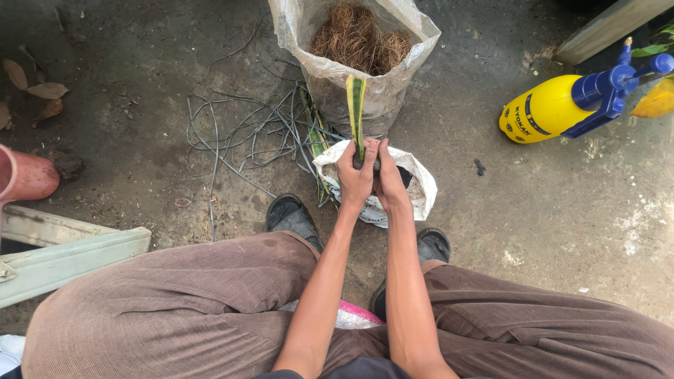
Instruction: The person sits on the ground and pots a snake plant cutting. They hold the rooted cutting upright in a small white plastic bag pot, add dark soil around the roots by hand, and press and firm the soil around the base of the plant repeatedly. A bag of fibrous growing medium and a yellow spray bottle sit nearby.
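Item: upright green leaf cutting with yellow edges [356, 112], standing in a small white plastic bag [421, 188] of dark soil.

Left hand [354, 177]: fingers clenched round the base of the cutting, at the bag's mouth.

Right hand [388, 181]: touching the left, fingertips pressed in at the same base; whether they grasp the leaf or only the soil cannot be told, the view there being crowded.

Beyond the fingertips: tall translucent sack of brown coir fibre [358, 42]. Left of the fingers: loose grey wires [239, 133].

Handling note: the step seems best done by keeping the cutting vertical and firming soil evenly around its foot, without bending the leaf.
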Tool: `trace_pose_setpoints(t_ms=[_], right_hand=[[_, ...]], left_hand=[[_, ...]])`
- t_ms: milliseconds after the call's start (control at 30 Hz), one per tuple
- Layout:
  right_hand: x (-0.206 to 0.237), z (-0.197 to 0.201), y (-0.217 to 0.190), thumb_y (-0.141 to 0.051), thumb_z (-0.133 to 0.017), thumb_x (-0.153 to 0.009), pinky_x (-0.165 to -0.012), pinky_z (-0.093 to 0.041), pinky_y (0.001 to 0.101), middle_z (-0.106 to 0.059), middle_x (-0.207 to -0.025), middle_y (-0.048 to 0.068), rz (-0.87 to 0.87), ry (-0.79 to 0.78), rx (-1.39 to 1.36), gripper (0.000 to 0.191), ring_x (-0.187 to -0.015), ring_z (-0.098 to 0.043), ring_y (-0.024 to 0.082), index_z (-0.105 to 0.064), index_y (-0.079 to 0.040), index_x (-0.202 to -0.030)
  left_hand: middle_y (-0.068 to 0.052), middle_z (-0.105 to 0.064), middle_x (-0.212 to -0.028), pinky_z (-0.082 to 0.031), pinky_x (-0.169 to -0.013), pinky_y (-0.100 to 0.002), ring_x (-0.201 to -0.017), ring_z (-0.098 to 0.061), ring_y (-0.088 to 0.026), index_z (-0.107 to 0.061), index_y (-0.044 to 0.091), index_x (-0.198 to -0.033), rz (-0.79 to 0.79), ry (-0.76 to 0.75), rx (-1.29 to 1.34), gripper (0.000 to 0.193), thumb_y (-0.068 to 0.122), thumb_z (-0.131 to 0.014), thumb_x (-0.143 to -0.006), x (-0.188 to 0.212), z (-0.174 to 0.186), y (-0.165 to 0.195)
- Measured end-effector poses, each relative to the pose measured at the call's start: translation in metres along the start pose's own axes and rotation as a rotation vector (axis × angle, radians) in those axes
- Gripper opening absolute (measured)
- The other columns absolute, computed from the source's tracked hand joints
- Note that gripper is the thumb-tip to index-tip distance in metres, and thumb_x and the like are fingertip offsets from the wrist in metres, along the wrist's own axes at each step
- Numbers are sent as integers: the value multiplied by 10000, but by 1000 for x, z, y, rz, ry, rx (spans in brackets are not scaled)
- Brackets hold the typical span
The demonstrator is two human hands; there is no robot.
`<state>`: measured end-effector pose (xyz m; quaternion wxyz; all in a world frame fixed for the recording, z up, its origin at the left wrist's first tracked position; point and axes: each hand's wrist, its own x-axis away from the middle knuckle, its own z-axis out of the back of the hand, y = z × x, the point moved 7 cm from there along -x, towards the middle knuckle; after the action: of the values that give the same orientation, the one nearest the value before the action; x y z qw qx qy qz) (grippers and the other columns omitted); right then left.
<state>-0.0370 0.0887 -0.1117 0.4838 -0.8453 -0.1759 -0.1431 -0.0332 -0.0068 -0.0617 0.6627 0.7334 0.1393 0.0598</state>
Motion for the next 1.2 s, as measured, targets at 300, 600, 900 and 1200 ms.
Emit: trace_pose_setpoints(t_ms=[300, 600, 900, 1200], right_hand=[[8, -23, -19, -581, -394, -1039, -1006, -559, 407, -647, -1288, 131, 181, -86, -265, 656, -1211, -634, 305, -518, -23, -1363], [5, -15, -16, -511, -460, -1114, -1115, -477, 361, -606, -1359, 121, 292, -30, -80, 612, -1281, -566, 233, -522, 5, -1438], [7, -18, -14, -508, -277, -1053, -1097, -503, 378, -635, -1347, 85, 223, 10, -194, 595, -1207, -651, 219, -493, -64, -1385], [4, -11, -21, -533, -286, -1112, -1208, -400, 375, -485, -1523, 125, 304, -60, -202, 648, -1405, -493, 212, -424, -54, -1527]], left_hand=[[-123, -720, -887, -552, -771, -344, -833, -720, -211, -634, 30, -1121, 13, -72, -129, 246, 232, -660, -984, 1, -12, 24], [-142, -706, -1000, -552, -866, -373, -951, -711, -246, -612, 27, -1150, -96, -41, -143, 190, 152, -608, -1007, -4, -9, 39], [-91, -748, -1048, -561, -902, -349, -1009, -731, -193, -697, 39, -1132, -65, -157, -78, 246, 191, -544, -1011, -5, -15, 30], [-105, -672, -1205, -478, -1053, -350, -1139, -637, -204, -616, -2, -1308, 248, -98, 459, 335, 162, -545, -1024, -11, -15, -15]])
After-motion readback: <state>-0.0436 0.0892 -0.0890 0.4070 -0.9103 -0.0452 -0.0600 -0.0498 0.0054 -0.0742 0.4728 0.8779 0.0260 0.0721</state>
